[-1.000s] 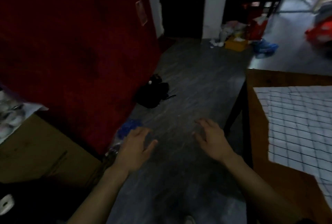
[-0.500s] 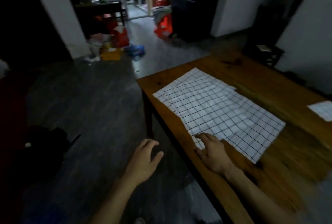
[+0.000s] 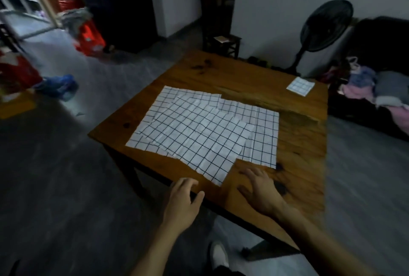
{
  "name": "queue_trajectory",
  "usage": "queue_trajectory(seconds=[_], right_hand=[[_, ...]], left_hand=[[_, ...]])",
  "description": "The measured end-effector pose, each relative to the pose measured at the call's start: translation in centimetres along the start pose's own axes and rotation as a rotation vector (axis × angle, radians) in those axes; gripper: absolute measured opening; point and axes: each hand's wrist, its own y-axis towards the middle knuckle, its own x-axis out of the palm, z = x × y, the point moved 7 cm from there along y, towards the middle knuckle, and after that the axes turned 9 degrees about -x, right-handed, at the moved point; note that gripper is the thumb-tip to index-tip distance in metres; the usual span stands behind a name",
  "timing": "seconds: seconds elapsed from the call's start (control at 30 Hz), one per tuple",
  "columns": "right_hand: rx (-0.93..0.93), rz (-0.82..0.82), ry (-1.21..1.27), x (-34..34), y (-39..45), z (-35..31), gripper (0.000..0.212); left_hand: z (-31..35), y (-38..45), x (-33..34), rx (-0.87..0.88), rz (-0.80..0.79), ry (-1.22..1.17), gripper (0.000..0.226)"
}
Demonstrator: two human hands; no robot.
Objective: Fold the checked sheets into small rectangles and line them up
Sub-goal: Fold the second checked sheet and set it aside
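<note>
Swinging round since a moment ago, we now have the whole wooden table (image 3: 294, 162) in front of us, where before only its left part showed. Nearest us, our left hand (image 3: 184, 203) hangs at the table's near edge, fingers loosely curled and a little spread, holding nothing. Our right hand (image 3: 261, 191) lies palm down over the bare wood, fingers spread and straight; whether it presses the wood we cannot tell. Just beyond the fingertips of both hands lie the checked sheets (image 3: 205, 131), several overlapping, unfolded and flat, the nearest corner between our two hands. Far past our right fingers, near the table's far right corner, sits one folded sheet (image 3: 300, 86), a small rectangle well apart from the pile. Beyond it stands a black fan (image 3: 325, 25) on the floor.
</note>
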Motion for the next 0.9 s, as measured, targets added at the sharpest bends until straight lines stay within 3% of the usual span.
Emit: queue_trajectory(seconds=[0.3,0.6,0.77,0.9], right_hand=[[0.076,0.068,0.153,0.0,6.5,4.4,0.043],[0.063,-0.033,0.160,2.2,11.6,7.0,0.046],[0.003,-0.110,0.119,3.3,13.4,6.3,0.048],[-0.009,-0.163,0.119,4.7,14.0,5.4,0.050]], left_hand=[[3.5,8.3,5.6,0.012,-0.131,0.245,0.031],[3.3,13.6,9.6,-0.013,-0.183,0.445,0.044],[2.3,13.6,12.2,0.065,-0.243,0.506,0.060],[1.1,14.0,12.5,0.106,-0.260,0.545,0.057]])
